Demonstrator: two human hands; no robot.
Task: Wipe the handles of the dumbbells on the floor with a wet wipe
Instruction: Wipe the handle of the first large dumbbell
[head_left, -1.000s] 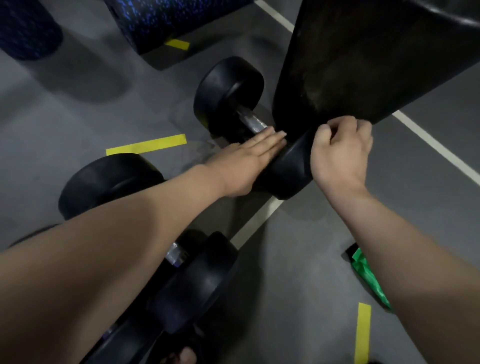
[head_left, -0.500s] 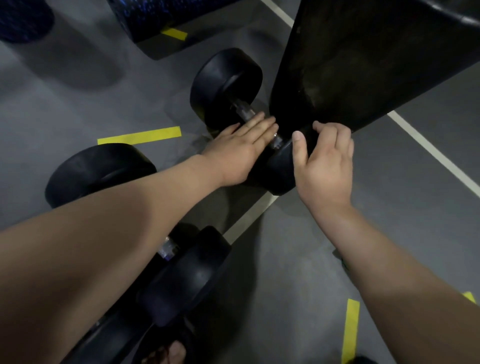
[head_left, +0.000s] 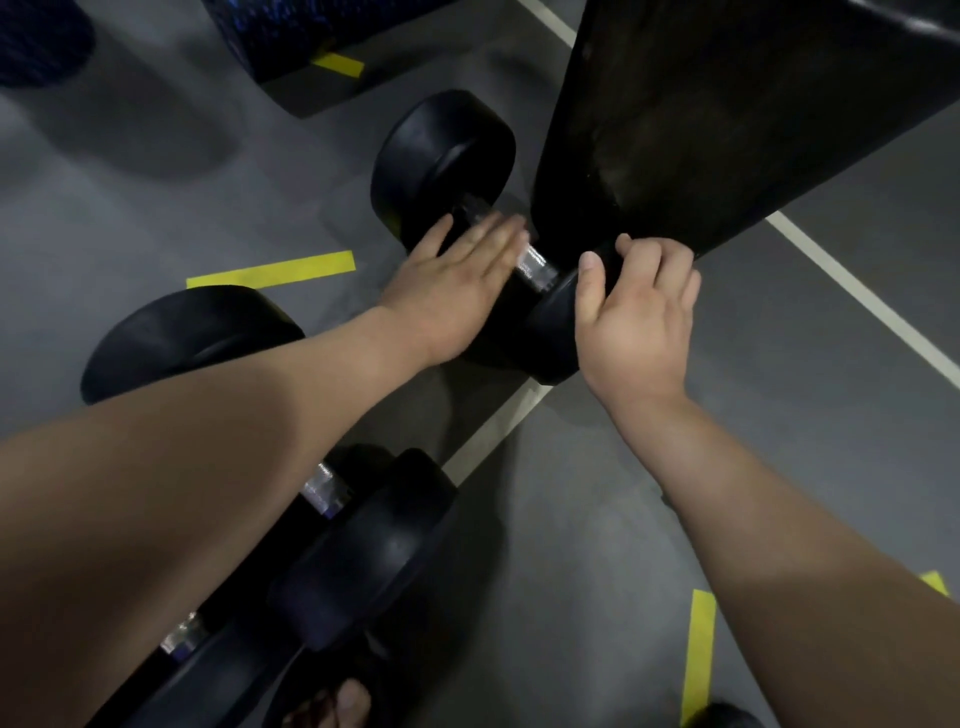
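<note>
Near dumbbells (head_left: 374, 551): lying on the floor (head_left: 675, 493) at lower left, partly hidden by the left forearm. Short pieces of their metal handles show.
Left hand (head_left: 452, 291): flat, fingers straight and together, laid across the handle of the far dumbbell (head_left: 441, 161). It is blurred, so probably mid-stroke.
Wet wipe: not visible. It may be under the left palm, but I cannot tell.
Handle (head_left: 537, 267): a shiny stretch shows between the left fingertips and the nearer head. Each stroke should run the full length from head to head, pressing into the textured metal.
Right hand (head_left: 634, 312): fingers curled over the rim of the nearer head, gripping it. It is best used to roll the dumbbell so the underside gets wiped too.
Black pad (head_left: 727, 119): looms just beside the right knuckles, so roll gently.
</note>
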